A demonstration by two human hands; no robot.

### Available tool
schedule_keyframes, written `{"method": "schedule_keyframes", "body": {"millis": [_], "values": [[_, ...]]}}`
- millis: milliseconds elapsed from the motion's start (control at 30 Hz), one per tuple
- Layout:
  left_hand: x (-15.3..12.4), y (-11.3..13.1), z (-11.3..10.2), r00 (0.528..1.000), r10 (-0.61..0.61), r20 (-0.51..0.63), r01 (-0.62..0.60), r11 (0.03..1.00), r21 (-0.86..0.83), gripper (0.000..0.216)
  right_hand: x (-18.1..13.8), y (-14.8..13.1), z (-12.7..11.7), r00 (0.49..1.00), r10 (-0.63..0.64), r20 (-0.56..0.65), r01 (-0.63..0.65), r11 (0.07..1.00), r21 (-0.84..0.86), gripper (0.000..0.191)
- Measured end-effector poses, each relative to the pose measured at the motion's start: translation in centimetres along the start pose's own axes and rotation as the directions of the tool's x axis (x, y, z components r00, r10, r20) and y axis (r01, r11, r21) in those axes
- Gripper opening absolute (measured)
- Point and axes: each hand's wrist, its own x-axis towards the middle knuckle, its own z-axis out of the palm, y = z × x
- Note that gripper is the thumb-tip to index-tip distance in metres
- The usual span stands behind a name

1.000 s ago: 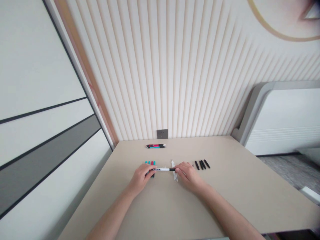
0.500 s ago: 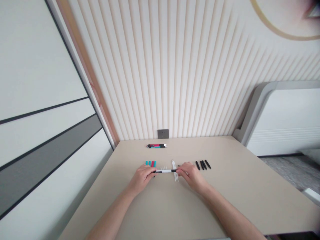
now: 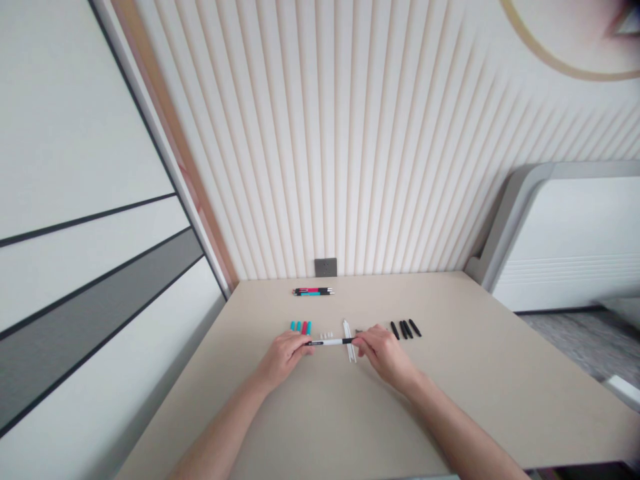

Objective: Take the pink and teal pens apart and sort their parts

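Observation:
A white-and-black pen lies level between my two hands. My left hand is closed on its left end, where a black clip shows. At the black right end, my right hand pinches it between thumb and fingers; the tip is hidden. Beyond my left hand is a row of turquoise and red pen barrels, partly covered by the fingers. Several small white pieces lie just behind the pen. White refill tubes run under it near my right hand. Several black pen parts lie to the right.
Assembled pens, red and turquoise with black, lie at the back of the beige table. A ribbed wall with a dark socket rises behind the table. A cabinet borders the left side, and a white headboard stands right.
Both hands keep their hold on the pen in nearly the same place. The fingers of my right hand have shifted slightly; the parts on the table stay put.

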Motion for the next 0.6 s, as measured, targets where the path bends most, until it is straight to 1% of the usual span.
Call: {"method": "schedule_keyframes", "body": {"millis": [67, 133, 200, 267, 367, 433, 467, 533, 600], "values": [[0.0, 0.0, -0.1, 0.999, 0.025, -0.023, -0.024, 0.999, 0.021, 0.021, 0.0, -0.2, 0.1, 0.998, 0.050, -0.022, -0.050, 0.998, 0.034, 0.046], [0.0, 0.1, -0.3, 0.996, 0.080, -0.030, -0.078, 0.995, 0.069, 0.019, 0.1, -0.3, 0.3, 0.994, 0.107, -0.007, -0.106, 0.988, 0.112, 0.048], [0.1, 0.3, -0.6, 0.988, 0.152, -0.022, -0.149, 0.982, 0.120, 0.020, 0.1, -0.3, 0.6, 0.981, 0.181, 0.075, -0.194, 0.950, 0.245, 0.056], [0.2, 0.5, -0.8, 0.976, 0.216, -0.021, -0.210, 0.964, 0.160, 0.021, 0.1, -0.3, 0.8, 0.949, 0.247, 0.195, -0.304, 0.880, 0.364, 0.061], [0.2, 0.6, -1.0, 0.964, 0.265, -0.026, -0.254, 0.946, 0.201, 0.021, 0.0, -0.4, 1.0, 0.900, 0.272, 0.340, -0.410, 0.793, 0.451, 0.061], [0.2, 0.5, -0.9, 0.966, 0.257, -0.006, -0.250, 0.945, 0.210, 0.019, -0.1, -0.5, 1.0, 0.880, 0.278, 0.384, -0.439, 0.786, 0.436, 0.058], [0.2, 0.5, -0.9, 0.969, 0.247, 0.011, -0.243, 0.946, 0.214, 0.018, -0.1, -0.5, 1.0, 0.884, 0.280, 0.375, -0.427, 0.809, 0.403, 0.056], [0.1, 0.3, -0.7, 0.972, 0.230, 0.049, -0.235, 0.945, 0.226, 0.017, -0.1, -0.6, 1.0, 0.914, 0.267, 0.305, -0.358, 0.885, 0.298, 0.050], [0.1, 0.2, -0.6, 0.971, 0.228, 0.076, -0.239, 0.941, 0.240, 0.017, -0.1, -0.6, 1.1, 0.946, 0.226, 0.230, -0.272, 0.943, 0.192, 0.045]]}}
